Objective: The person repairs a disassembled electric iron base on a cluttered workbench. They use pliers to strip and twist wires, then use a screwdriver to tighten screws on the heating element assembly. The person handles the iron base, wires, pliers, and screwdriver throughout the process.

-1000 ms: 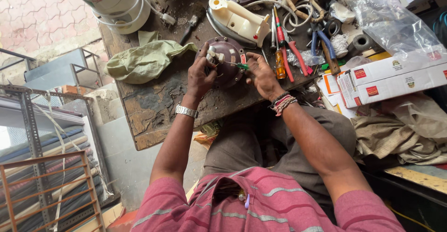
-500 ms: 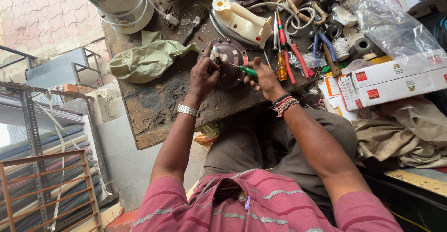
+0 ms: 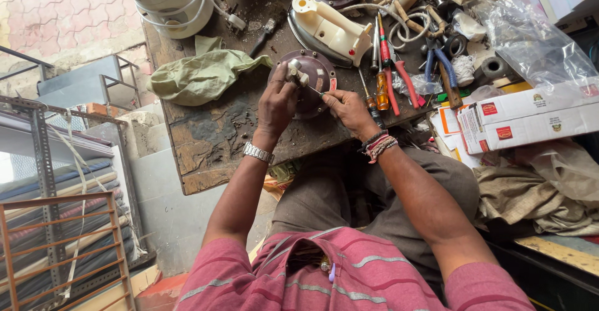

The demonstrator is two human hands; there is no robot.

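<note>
Head view: left hand [image 3: 277, 102] pinches a small cream plastic fitting [image 3: 294, 71] atop the round maroon metal housing [image 3: 314, 86] on the worn wooden bench [image 3: 206, 142]. Right hand [image 3: 346, 108], just right of the housing, closes on a thin metal tool [image 3: 316, 91]; likely the tip could slip off the fitting and jab the left fingers.

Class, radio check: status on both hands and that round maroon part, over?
Left hand grips white fitting on maroon round part. Right hand holds thin tool to it. Screwdrivers lie alongside, nothing blocking.
</note>
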